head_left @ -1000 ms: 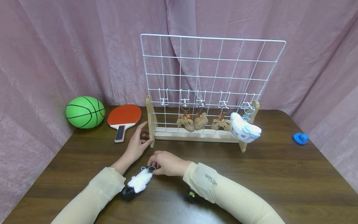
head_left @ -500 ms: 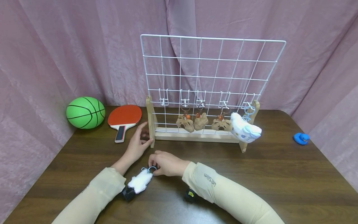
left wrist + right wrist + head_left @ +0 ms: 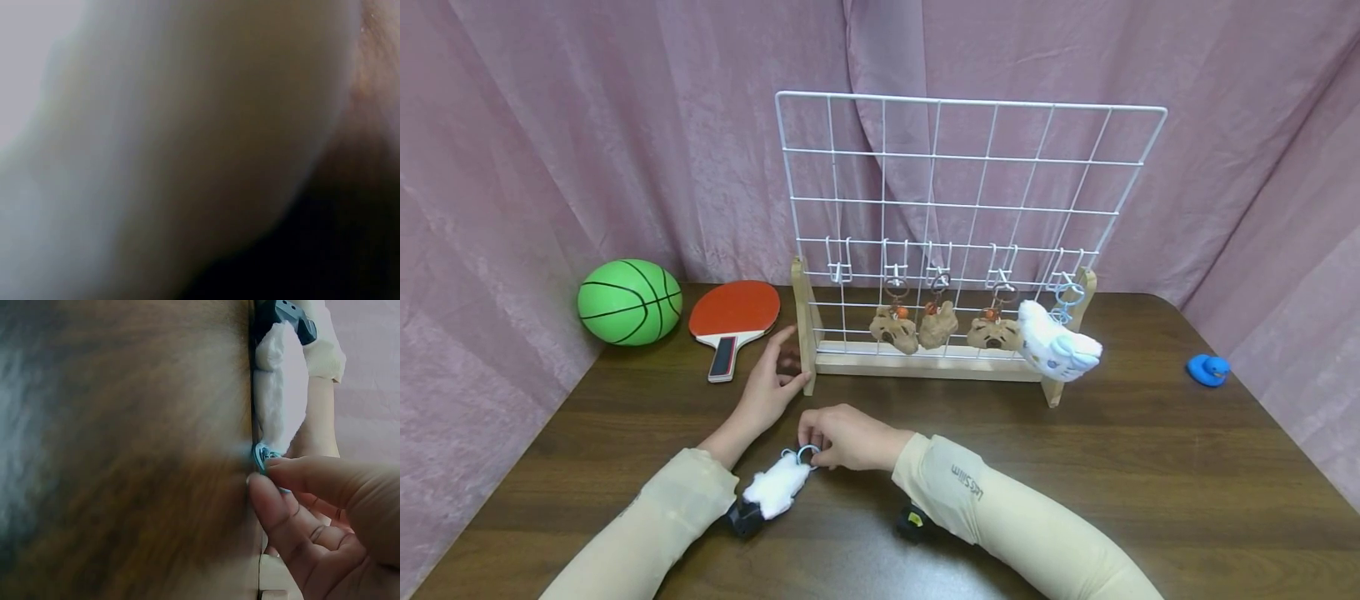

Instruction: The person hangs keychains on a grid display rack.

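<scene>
My right hand (image 3: 852,437) pinches a light blue ring (image 3: 807,452) on a white plush keychain (image 3: 777,485). The plush lies on the table beside my left forearm; the right wrist view shows thumb and finger on the ring (image 3: 262,457). My left hand (image 3: 765,385) grips the left wooden post (image 3: 807,329) of a white wire grid rack (image 3: 958,202), thumb toward the front. On the rack's hooks hang several brown bear keychains (image 3: 993,332) and a white plush keychain with blue details (image 3: 1058,342). The leftmost hook (image 3: 840,273) carries nothing. The left wrist view is blurred.
Behind my left hand lie a red table tennis paddle (image 3: 735,310) and a green ball (image 3: 629,302). A blue rubber duck (image 3: 1207,370) sits near the table's right edge. Pink curtains (image 3: 625,125) hang behind and at the sides.
My right hand and the pinched ring have shifted very slightly to the right. The leftmost bear keychain has swung a little to the left. My left hand stays put.
</scene>
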### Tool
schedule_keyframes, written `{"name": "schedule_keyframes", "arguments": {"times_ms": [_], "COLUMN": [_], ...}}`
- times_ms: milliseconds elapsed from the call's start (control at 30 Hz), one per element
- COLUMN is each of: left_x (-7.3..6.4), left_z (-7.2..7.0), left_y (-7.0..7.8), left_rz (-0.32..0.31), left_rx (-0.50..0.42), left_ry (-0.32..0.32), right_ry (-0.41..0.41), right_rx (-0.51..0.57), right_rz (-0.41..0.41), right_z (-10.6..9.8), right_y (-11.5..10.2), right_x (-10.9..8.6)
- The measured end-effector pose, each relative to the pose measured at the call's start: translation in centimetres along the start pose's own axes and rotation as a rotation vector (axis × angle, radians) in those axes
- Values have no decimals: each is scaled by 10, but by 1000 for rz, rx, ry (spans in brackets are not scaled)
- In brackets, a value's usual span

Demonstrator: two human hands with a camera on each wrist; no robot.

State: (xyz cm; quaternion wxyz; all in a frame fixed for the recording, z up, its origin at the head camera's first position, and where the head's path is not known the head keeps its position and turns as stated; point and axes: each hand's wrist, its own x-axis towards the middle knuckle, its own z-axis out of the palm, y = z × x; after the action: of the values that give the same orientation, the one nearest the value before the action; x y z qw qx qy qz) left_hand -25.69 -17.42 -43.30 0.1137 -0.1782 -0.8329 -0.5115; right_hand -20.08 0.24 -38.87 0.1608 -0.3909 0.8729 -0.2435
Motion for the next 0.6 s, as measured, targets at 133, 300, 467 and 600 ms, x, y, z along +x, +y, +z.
{"name": "schedule_keyframes", "arguments": {"times_ms": [133,300,467,600], "left_x": [0,0,0,0], "left_z": [1,1,0,-1], "left_y": [0,0,0,1], "left_rz": [0,-2,11,19], "left_rx": [-10,-1,15,24], "left_ry": [9,8,2,-1], "right_ry": [-4,5,7,25], "right_rx": [82,107,122,79], "right_rz": [15,1,-22,-44], "right_z": [0,-2,-7,-13], "right_y": [0,-1,-4,-7], "right_x": [-2,-6,-9,-12]}}
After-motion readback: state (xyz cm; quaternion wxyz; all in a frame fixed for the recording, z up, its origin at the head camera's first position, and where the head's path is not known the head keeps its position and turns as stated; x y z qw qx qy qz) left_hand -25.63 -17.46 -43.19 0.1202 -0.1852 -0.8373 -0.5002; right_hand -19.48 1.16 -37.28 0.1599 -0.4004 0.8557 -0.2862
